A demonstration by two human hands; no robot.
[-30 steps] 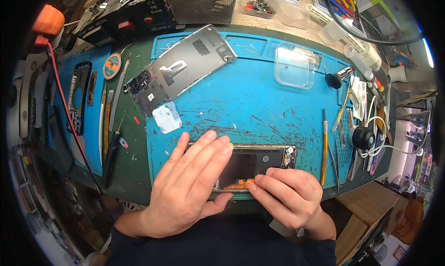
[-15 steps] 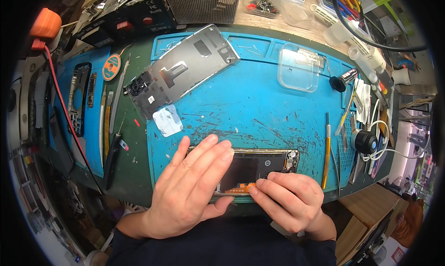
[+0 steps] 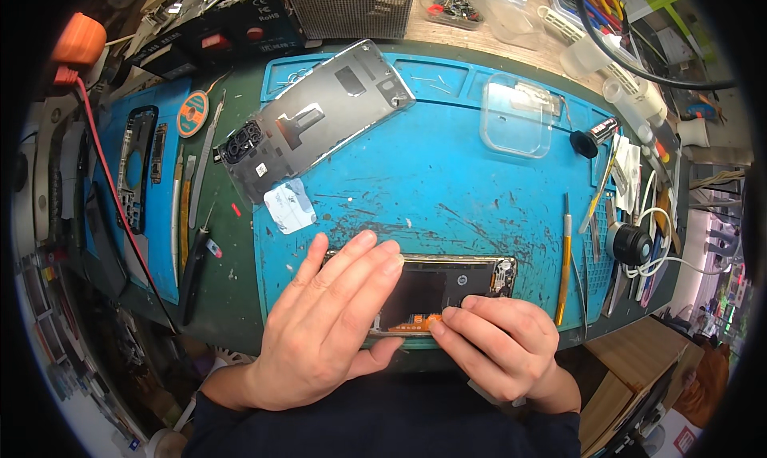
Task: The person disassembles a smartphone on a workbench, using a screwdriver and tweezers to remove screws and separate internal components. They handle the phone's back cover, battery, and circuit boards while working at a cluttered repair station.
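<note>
An opened phone [image 3: 423, 285], with a dark inside and an orange strip [image 3: 403, 324], lies crosswise near the front of the blue mat [image 3: 375, 186]. My left hand [image 3: 323, 330] lies flat over its left part, fingers stretched out. My right hand [image 3: 499, 350] is at its front edge right of centre, fingers bent and pressed together by the orange strip; whatever they grip is hidden. Farther back, a grey phone back cover [image 3: 335, 114] lies diagonally, overlapping a small pale sheet [image 3: 289, 205].
Tools [image 3: 564, 266], a black cylinder lens [image 3: 629, 242] and white cables are at right. A clear container [image 3: 515, 130] and black-tipped tube [image 3: 593, 136] sit behind. At left are a frame [image 3: 136, 162], orange spool [image 3: 193, 114], black-handled tool [image 3: 192, 274] and red cable [image 3: 96, 138].
The view has shifted slightly, so the phone and right-hand items appear a little lower and farther right. Both hands keep nearly the same pose and place on the phone.
</note>
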